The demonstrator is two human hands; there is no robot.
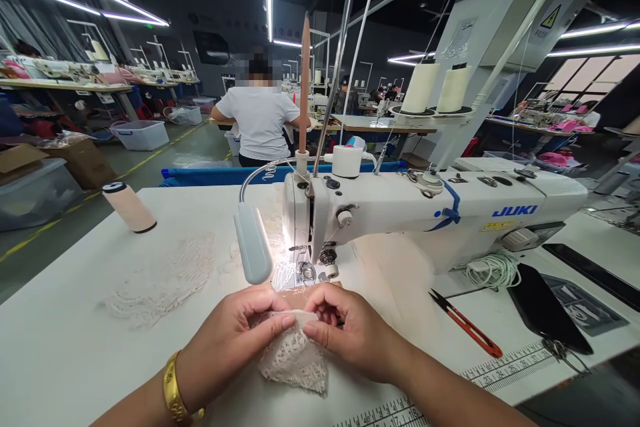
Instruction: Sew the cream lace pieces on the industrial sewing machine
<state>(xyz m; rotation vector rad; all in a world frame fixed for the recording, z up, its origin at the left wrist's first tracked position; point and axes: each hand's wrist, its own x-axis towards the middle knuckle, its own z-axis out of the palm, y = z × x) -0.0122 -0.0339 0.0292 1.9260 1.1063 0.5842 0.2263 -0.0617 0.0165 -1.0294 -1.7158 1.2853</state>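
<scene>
While the left hand (260, 323) pinches a cream lace piece (297, 360) between thumb and fingers, the right hand (347, 327) grips it just beside, near the front edge of the table (50, 360), before one sewing machine (390, 203). Beyond the table's left edge, three containers stand nearest on the floor (200, 147): one clear tub (43, 193), contents blurred; one cardboard box (85, 163), clear wrapping at its top; one white bin (140, 135), contents indistinct. One second lace piece (170, 280) lies toward the left edge, one peach thread cone (131, 208) stands by the far left corner, two cream cones (420, 88) sit above the machine, and one pair of red-handled snips (467, 325) lies toward the right edge
</scene>
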